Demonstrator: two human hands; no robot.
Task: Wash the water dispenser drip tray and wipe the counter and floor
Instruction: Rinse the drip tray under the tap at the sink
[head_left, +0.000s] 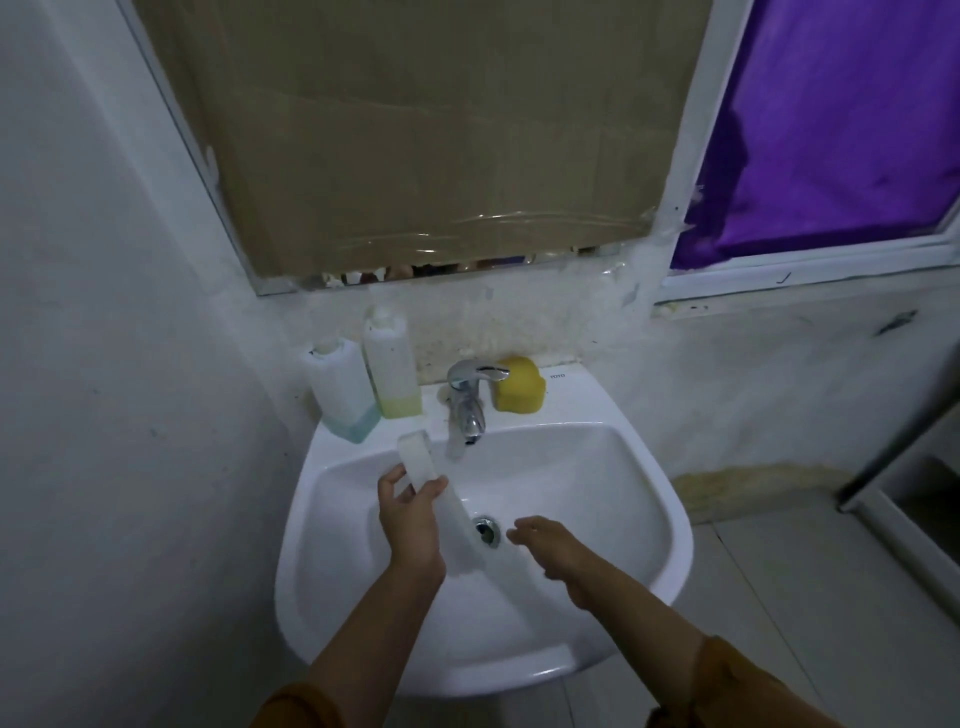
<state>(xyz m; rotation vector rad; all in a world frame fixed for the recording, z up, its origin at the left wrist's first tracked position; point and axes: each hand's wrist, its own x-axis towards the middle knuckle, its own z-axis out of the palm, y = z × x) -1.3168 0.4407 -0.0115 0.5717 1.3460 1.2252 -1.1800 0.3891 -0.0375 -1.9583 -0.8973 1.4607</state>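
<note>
The white drip tray (452, 514) is a long narrow piece held slantwise over the white sink (613, 467). My left hand (410, 514) grips it near its upper end, just left of the chrome tap (467, 400). A stream of water runs from the tap beside the tray's top. The tray's lower end reaches toward my right hand (545, 545), which hovers over the basin right of the drain (487, 530) with fingers loosely spread, touching or nearly touching the tray. A yellow sponge (519, 384) sits on the sink ledge right of the tap.
Two soap bottles (363, 379) stand on the sink's back left corner. A cardboard-covered mirror (415, 130) hangs above. A window with purple cloth (841, 130) is at the right. White wall lies close on the left, tiled floor (805, 597) to the right.
</note>
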